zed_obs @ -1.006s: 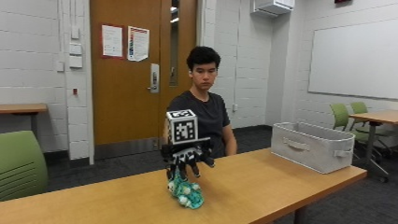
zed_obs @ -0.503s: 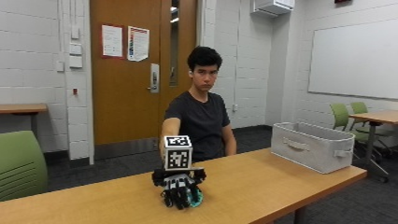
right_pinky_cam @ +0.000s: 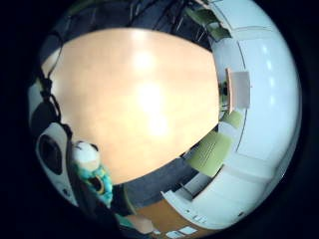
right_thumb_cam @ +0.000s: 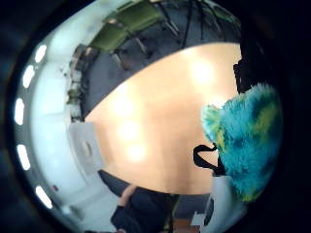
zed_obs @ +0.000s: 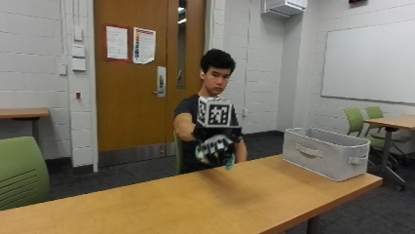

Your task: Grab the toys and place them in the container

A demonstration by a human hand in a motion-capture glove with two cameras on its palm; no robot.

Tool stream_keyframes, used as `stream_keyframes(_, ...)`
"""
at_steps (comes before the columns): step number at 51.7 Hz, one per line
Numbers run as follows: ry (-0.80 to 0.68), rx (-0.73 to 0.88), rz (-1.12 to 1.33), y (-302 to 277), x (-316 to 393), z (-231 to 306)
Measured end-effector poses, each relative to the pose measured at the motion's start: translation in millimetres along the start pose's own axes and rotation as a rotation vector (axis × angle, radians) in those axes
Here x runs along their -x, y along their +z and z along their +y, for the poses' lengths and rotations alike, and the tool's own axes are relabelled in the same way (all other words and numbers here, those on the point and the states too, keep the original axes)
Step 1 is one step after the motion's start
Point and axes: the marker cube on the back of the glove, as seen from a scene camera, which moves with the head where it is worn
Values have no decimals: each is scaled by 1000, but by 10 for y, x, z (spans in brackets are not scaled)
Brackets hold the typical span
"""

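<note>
In the outside view I have the gloved right hand [zed_obs: 216,146] raised above the table [zed_obs: 195,204], at centre frame, with its fingers curled round the teal plush toy [zed_obs: 228,163]; only a sliver of the toy shows below the glove. The thumb-side palm view confirms the hold: the shaggy teal and yellow fur of the toy [right_thumb_cam: 243,141] fills the right edge of that picture, right against the palm. The little-finger-side view shows the toy's pale head and teal body [right_pinky_cam: 92,172] at lower left, with bare tabletop beyond.

The relation that governs the coming move is hand to container. The grey fabric container [zed_obs: 327,152] stands on the table at right of frame, near the table's end, well apart from the hand and lower than it. Its open top faces up. I judge that the carry must run sideways toward the right of frame, then end above the opening before the fingers release. No other toys are visible on the table.
</note>
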Motion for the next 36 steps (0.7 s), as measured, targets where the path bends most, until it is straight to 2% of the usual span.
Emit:
stream_keyframes(8,13,-137,-9,-764,697,160)
stream_keyframes(13,-63,-242,0,-1420,1368,214)
stream_keyframes(19,-152,-288,-20,-1901,2236,415)
stream_keyframes(28,-285,-328,-61,-2147,3294,552)
stream_keyframes(36,-426,-353,-71,-2173,4543,911)
